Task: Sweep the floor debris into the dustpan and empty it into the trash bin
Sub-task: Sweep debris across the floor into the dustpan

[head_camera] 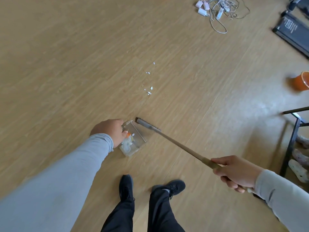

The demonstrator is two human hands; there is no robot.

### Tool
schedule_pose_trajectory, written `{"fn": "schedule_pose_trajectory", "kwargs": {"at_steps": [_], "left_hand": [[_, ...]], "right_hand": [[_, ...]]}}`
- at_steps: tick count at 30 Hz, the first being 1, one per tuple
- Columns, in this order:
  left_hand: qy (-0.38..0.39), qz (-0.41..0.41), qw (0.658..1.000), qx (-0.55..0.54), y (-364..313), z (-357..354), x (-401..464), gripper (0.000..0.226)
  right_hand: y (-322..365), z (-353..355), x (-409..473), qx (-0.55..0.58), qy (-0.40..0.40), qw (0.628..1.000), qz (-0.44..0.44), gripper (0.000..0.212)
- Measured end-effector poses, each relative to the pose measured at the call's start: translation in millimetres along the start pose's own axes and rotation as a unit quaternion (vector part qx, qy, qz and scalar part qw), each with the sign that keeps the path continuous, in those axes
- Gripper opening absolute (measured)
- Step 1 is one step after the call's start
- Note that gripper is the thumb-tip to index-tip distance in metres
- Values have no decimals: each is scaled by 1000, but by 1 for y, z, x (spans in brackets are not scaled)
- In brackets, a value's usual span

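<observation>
A clear plastic dustpan [136,141] rests on the wooden floor, holding white and orange scraps. My left hand [109,131] grips its near-left side. My right hand [234,173] is closed around the long wooden handle of the broom [175,144]. The broom's grey head [145,124] lies on the floor right at the dustpan's far edge. Several small white paper scraps [149,91] are scattered on the floor beyond the broom head, trailing away toward the upper middle. No trash bin is in view.
A tangle of white cables and chargers [217,9] lies at the top. An orange cup [300,81] lies on its side at the right. A black treadmill base [291,30] sits top right, a black metal rack with slippers [294,143] stands at right. My black shoes [127,186] are below the dustpan.
</observation>
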State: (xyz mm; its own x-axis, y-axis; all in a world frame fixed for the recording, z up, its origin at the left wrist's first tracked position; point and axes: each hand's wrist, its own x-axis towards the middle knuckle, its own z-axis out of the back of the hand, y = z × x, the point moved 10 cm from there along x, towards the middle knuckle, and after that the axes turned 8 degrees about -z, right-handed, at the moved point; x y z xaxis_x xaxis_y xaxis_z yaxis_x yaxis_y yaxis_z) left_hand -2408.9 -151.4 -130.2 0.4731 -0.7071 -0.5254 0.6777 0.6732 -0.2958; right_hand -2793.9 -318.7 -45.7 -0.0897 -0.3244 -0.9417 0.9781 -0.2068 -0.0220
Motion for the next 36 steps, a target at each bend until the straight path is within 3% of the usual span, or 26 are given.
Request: {"fn": "schedule_pose_trajectory", "kwargs": {"at_steps": [5, 10, 17, 23, 28, 36], "left_hand": [[-5, -6, 1000, 0, 0, -1, 2, 41], [-6, -4, 1000, -4, 2, -1, 6, 37], [18, -5, 1000, -9, -4, -5, -4, 44], [47, 11, 999, -6, 1, -12, -25, 45], [32, 32, 999, -19, 4, 3, -31, 14], [-17, 58, 998, -18, -29, 81, -28, 22]], "right_hand": [[24, -22, 39, 18, -37, 999, -10, 45], [40, -78, 43, -35, 34, 999, -4, 38], [5, -26, -8, 155, 78, 984, -32, 29], [-11, -11, -33, 168, 27, 985, -9, 23], [-14, 14, -19, 167, -21, 986, 7, 15], [-9, 112, 15, 288, 5, 957, 20, 15]]}}
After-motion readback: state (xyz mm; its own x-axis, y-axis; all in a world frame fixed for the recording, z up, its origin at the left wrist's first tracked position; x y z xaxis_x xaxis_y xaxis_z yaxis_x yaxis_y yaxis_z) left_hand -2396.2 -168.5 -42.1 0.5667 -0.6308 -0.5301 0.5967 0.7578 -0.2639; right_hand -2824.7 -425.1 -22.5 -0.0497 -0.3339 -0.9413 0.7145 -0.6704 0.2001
